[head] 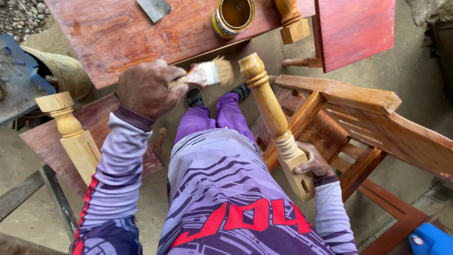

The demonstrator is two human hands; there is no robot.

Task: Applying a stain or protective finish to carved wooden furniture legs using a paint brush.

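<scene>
Left hand (150, 89) clamped on paintbrush (207, 74), near varnish can (232, 16) at tabletop (122, 38) edge; right hand (314, 161) gripping turned wooden leg (271, 111) w/ chair frame (358, 108) beside.

A single view covered the scene, from a camera worn on the person's head. It looked steeply down and forward over the person's own chest and legs, so the purple shirt filled the lower middle of the frame and the feet showed beyond it, between the two hands. The left hand (148, 87) sat close under the lens, left of centre, and the right hand (315, 162) lower on the right, both large in frame. Beyond the left hand, at the top edge, the reddish wooden surface (122, 38) ran across, cut off by the frame. The concrete floor (415, 85) showed past the right hand. No second view shared any part
</scene>
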